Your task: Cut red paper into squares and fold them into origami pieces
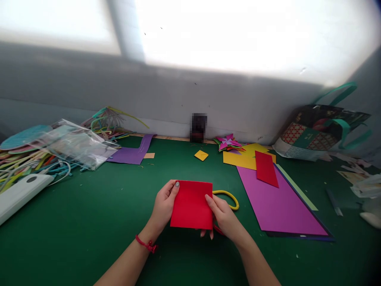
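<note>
Green tabletop (98, 210) lies beneath held red paper (192, 204), bag label (310, 140) illegible.

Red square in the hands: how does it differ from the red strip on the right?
The red square is held by the left hand and right hand; the red strip lies partly on the purple sheet. The red square is nearly equal-sided; the red strip is longer than wide. Both are red.

Red sheet (190, 206): matt, smooth paper; clear bag (95, 147): glossy plastic.
</note>
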The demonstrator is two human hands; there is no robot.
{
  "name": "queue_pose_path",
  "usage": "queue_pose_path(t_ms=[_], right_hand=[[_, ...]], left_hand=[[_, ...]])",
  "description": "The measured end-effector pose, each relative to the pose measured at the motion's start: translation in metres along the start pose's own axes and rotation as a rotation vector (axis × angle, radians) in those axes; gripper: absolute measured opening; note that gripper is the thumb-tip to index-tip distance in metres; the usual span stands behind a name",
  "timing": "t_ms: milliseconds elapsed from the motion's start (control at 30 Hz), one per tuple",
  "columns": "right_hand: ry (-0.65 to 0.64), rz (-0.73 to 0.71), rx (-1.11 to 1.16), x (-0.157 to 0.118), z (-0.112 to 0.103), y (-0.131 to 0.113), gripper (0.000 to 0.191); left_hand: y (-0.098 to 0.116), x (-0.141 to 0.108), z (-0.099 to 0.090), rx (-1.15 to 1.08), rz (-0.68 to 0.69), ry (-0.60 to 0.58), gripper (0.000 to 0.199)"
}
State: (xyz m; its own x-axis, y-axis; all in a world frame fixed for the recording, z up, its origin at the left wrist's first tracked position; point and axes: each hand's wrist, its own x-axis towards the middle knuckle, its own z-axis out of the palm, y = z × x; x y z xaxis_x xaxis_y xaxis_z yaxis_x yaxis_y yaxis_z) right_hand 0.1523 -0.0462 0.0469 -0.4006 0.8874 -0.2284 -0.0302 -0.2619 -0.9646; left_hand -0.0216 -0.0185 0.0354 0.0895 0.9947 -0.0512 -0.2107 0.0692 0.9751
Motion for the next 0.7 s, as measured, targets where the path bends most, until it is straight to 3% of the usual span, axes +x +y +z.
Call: queue_pose_path(t_ms=[167, 333, 500, 700], right_hand=[[0.197, -0.026, -0.206, 0.0042, 0.0051, 0.0051, 0.043], [0.172, -0.03, -0.179, 0.0029, 0.007, 0.0005, 0.039], [0.271, -0.058, -0.262, 0.0043, 0.0079, 0.0032, 0.037], [0.111, -0.066, -0.136, 0.0036, 0.006, 0.0016, 0.035]], left_hand=[[0.0011, 0.0011, -0.0019, 0.069, 0.037, 0.05, 0.023], [0.0033, 0.0015, -0.0043, 0.027, 0.013, 0.056, 0.024], [0.0034, 0.0013, -0.0044, 0.015, 0.01, 0.082, 0.027], [0.004, 0.0043, -0.0076, -0.017, 0.023, 0.098, 0.024]])
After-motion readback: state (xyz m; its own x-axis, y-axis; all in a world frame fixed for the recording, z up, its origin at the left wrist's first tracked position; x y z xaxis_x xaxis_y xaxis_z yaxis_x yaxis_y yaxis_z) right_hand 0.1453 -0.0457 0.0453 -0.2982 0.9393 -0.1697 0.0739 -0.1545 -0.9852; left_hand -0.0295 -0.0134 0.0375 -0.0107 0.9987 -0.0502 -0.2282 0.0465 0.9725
